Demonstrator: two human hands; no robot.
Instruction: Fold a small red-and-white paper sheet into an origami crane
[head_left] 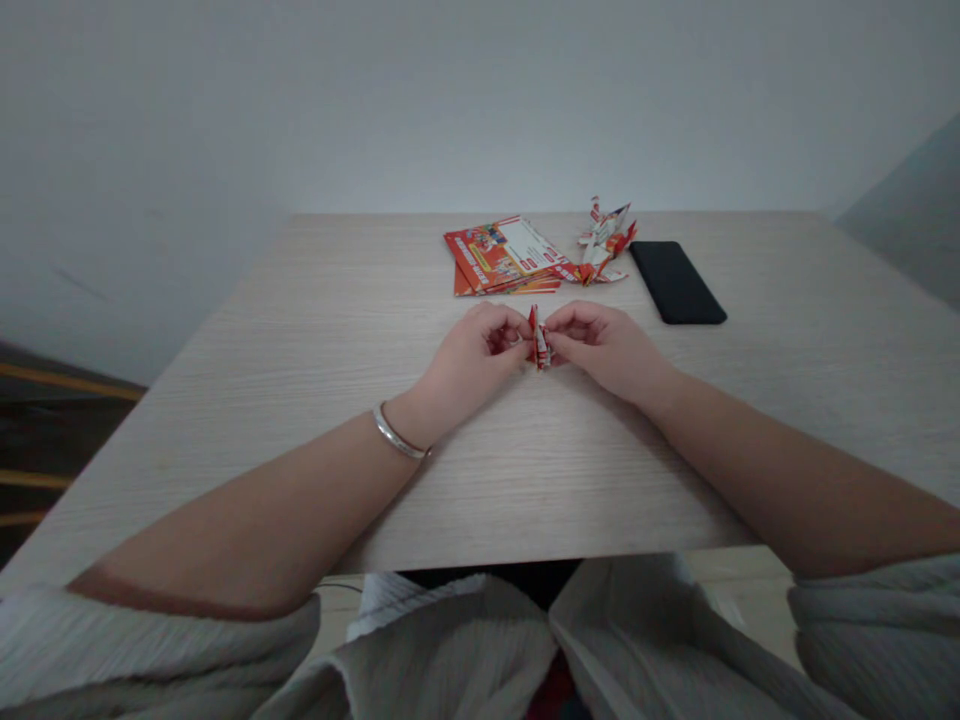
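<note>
Between my two hands, near the middle of the table, a small folded piece of red and white printed paper stands on edge. My left hand pinches it from the left side, thumb and fingers closed. From the right, my right hand grips the paper's other side with thumb and forefinger. The fingertips cover parts of the paper, so its full shape is hidden. A silver bangle circles my left wrist.
Behind my hands lies a stack of red and orange printed leaflets. Several folded paper figures touch its right side. A black phone lies farther right. The pale wooden table meets a wall at the back.
</note>
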